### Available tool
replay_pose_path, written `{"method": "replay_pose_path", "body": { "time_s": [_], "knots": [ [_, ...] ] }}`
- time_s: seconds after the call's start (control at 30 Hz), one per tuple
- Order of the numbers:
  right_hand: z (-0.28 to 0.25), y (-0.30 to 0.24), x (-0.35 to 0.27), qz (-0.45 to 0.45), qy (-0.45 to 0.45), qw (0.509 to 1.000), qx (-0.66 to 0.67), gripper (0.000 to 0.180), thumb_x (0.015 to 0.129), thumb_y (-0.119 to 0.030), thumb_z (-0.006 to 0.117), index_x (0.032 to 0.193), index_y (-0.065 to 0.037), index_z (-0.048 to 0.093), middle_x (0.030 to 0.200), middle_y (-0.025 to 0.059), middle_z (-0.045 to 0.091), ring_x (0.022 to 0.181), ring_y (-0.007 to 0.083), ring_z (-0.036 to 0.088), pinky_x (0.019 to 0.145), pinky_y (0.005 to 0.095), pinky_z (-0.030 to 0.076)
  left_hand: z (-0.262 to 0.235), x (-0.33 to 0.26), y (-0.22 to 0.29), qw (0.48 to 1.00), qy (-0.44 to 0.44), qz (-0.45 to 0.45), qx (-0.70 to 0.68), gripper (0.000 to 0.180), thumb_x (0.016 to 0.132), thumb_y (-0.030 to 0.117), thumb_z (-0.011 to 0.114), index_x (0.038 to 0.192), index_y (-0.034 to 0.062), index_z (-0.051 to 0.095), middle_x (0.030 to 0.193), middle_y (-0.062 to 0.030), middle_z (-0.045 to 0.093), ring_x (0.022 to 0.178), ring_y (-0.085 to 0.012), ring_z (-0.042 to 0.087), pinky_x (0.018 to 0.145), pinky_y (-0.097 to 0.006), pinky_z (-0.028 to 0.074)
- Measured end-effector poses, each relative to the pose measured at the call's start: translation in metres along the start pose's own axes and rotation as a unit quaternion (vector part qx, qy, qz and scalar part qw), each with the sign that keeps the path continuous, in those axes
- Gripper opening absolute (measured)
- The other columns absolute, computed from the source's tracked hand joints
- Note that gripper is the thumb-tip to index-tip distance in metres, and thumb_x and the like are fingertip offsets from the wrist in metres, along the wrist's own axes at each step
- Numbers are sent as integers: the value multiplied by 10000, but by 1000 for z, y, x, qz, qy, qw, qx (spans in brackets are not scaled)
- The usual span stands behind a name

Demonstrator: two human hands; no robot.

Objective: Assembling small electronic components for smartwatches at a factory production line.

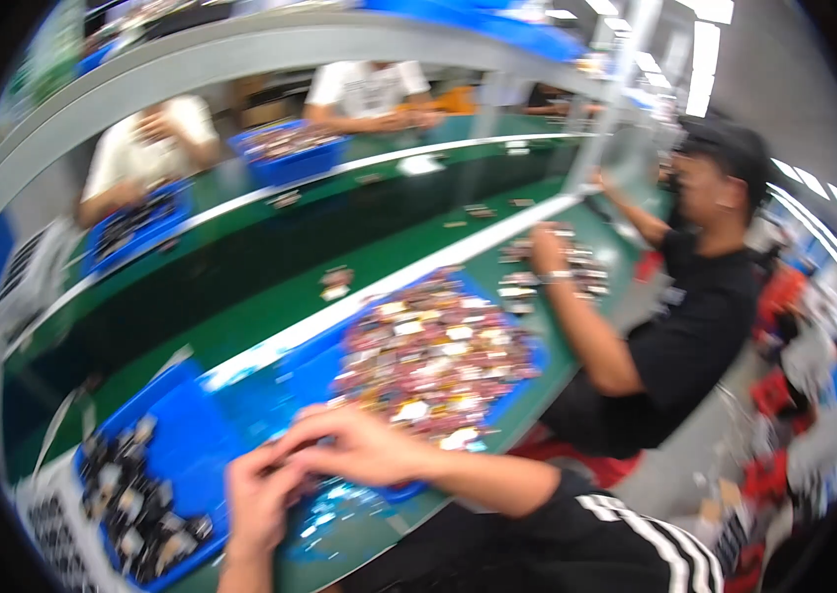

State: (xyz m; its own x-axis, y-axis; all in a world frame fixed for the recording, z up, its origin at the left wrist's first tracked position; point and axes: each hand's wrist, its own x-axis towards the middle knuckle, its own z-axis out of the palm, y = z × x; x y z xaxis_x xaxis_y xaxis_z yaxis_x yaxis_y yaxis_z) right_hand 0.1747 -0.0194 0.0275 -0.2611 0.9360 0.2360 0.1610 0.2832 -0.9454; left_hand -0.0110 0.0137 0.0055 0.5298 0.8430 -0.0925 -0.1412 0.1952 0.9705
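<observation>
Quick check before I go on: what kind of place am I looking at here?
Most likely a factory assembly or sorting line. Long green workbenches run in rows, blue bins hold heaps of small parts, and several other people sit working alongside. The view is blurred, so I cannot tell what the parts are.

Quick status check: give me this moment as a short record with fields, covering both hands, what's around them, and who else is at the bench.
left hand: low at the bench edge, fingers meeting the right hand; anything between them is blurred
right hand: reaching across to the left hand, over the near edge of the blue tray
pile of small parts: reddish and white, heaped in the blue tray
dark parts: in a second blue bin on the left
bench: green, with a white strip
co-worker: in black, seated to the right, hand on the bench
image: motion-blurred
</observation>
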Motion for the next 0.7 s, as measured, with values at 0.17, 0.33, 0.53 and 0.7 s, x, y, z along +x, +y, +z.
{"method": "replay_pose_path", "body": {
  "time_s": [0.17,0.33,0.53,0.7],
  "knots": [
    [6,-12,2,5,48,996,72,124,880,-98,652,969,-37,591,986,62,540,1002,152,544,780,301,506,-10,0,9,999,24,39,-12,188,935,113,553,1089,8,574,839,-34,602,602,-64,497,504,-192,383],
    [-10,-9,-19,45,149,984,89,151,811,25,716,922,-7,619,939,48,615,861,96,618,776,247,533,0,8,2,993,39,90,-70,470,946,106,548,1387,89,386,1190,-143,607,876,-114,598,759,-224,494],
    [4,3,-19,73,188,979,36,181,795,-21,748,943,-1,644,840,28,656,731,57,608,664,209,502,10,13,-13,989,-50,131,-46,395,961,27,472,1350,-4,415,1282,-164,556,1122,-185,568,986,-313,452],
    [12,-2,-7,52,172,983,-35,157,818,-22,719,963,11,666,845,43,672,722,56,604,627,210,486,6,7,-5,992,-22,108,-57,417,933,-16,515,1339,-21,422,1263,-155,562,1153,-178,557,992,-302,447]
  ]
}}
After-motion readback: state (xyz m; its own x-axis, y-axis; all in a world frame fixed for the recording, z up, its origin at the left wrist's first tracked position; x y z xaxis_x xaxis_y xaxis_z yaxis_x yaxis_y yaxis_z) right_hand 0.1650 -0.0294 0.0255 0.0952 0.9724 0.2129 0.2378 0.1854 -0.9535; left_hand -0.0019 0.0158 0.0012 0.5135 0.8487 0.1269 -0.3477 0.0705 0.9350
